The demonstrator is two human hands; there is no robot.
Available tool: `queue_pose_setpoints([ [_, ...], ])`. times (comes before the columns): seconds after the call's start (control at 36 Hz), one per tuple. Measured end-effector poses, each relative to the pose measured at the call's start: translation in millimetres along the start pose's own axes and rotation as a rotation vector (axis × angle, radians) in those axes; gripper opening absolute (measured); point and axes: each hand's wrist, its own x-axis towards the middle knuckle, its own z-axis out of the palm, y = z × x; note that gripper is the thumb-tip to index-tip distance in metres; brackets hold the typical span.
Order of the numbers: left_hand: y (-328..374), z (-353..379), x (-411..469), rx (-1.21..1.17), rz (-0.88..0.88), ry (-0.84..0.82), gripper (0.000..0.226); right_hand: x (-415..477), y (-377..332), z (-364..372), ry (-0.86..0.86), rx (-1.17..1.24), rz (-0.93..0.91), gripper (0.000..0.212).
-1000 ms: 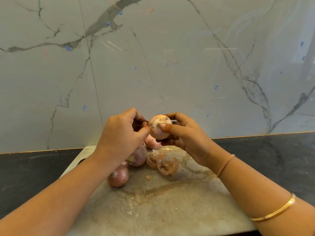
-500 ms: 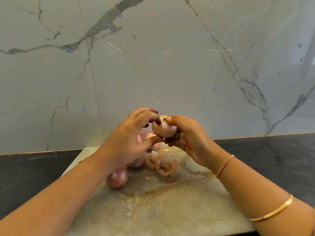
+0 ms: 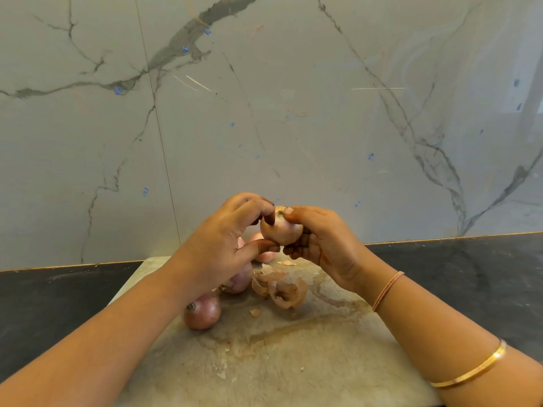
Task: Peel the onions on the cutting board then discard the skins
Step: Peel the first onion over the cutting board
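Onion sits between both hands above the cutting board, right hand cupping, left hand pinching it.

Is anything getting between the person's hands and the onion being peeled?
Nothing visible does. The right hand holds the onion and the left hand pinches at its top, both touching it directly, above the cutting board and the loose skins.

This is a kitchen. A worn, stained cutting board lies on a dark stone countertop that runs against a pale, grey-veined marble wall, and whole onions and loose papery skins sit on the board.
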Motion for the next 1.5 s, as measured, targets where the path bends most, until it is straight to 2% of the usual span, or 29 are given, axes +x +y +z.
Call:
queue_pose_setpoints([
  [0.22,0,0,1,-0.02,-0.01,-0.011,0.029,2,0,0,0.001,-0.013,0.0,0.02],
  [0.39,-3,0,0,-0.003,-0.031,-0.024,0.037,1,0,1,-0.003,-0.034,-0.004,0.018],
  [0.56,0,0,1,-0.012,-0.045,0.023,0.017,0,-2,0,0.007,0.037,0.022,0.021],
  [0.69,1,0,-1,0.001,-0.024,-0.012,0.038,-1,-2,2,0.012,0.015,0.024,0.023],
  [0.97,3,1,-1,0.043,-0.019,-0.026,0.035,-1,-2,1,0.023,0.056,0.052,0.021],
  [1.17,2,1,-1,0.07,-0.011,-0.026,0.043,-1,-2,1,0.012,0.045,0.058,0.022],
  [1.22,1,1,-1,0.084,-0.015,-0.025,0.037,0,-1,1,0.014,0.07,0.068,0.023],
  [1.36,1,2,-1,0.078,-0.026,0.049,0.024,1,0,1,0.021,0.142,0.061,0.023],
  [1.5,12,0,2,-0.074,-0.228,0.184,0.034,3,2,1,0.04,0.172,0.042,0.026],
])
